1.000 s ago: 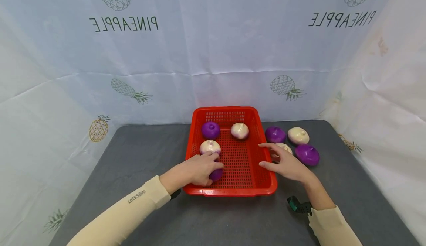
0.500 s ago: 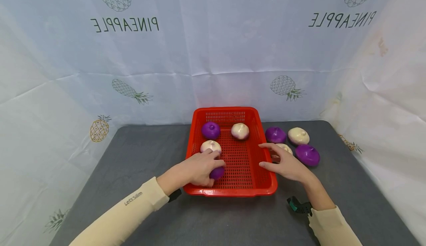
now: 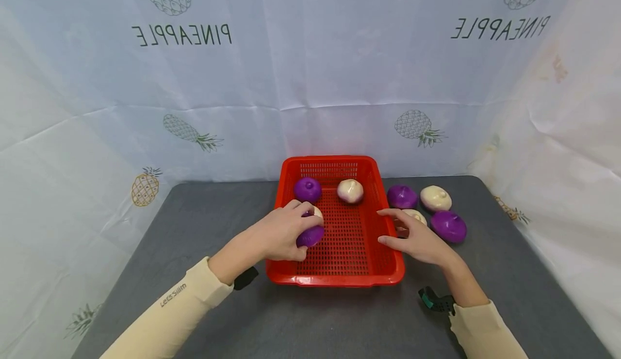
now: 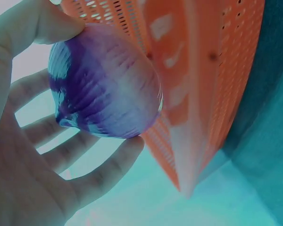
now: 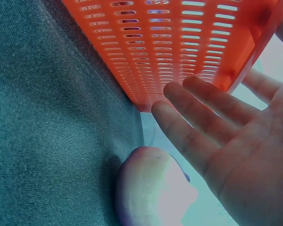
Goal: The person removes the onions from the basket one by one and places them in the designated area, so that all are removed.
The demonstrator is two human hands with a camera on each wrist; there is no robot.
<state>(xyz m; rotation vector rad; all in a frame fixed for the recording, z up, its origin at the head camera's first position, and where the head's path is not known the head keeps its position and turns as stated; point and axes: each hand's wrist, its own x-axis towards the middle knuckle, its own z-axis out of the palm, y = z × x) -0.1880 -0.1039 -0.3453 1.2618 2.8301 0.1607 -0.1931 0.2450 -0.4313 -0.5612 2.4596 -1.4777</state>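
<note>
My left hand (image 3: 277,234) holds a purple onion (image 3: 311,236) over the left part of the red basket (image 3: 339,280). In the left wrist view, thumb and fingertips grip this onion (image 4: 108,84) on opposite sides, beside the basket wall. A white onion (image 3: 317,213) in the basket is mostly hidden behind the hand. Farther back inside lie a purple onion (image 3: 308,190) and a white one (image 3: 350,191). My right hand (image 3: 418,240) is at the basket's right rim, fingers spread and holding nothing; the right wrist view shows its fingertips by the outer wall.
Right of the basket, on the dark table (image 3: 218,208), lie purple onions (image 3: 401,197) (image 3: 448,226) and white onions (image 3: 435,198) (image 3: 414,216), one partly behind the right hand. A pineapple-printed cloth (image 3: 320,68) hangs close behind the table and along its sides.
My left hand has moved up and back from the basket's front left with the purple onion, now covering most of the white onion there. The right hand stays where it was.
</note>
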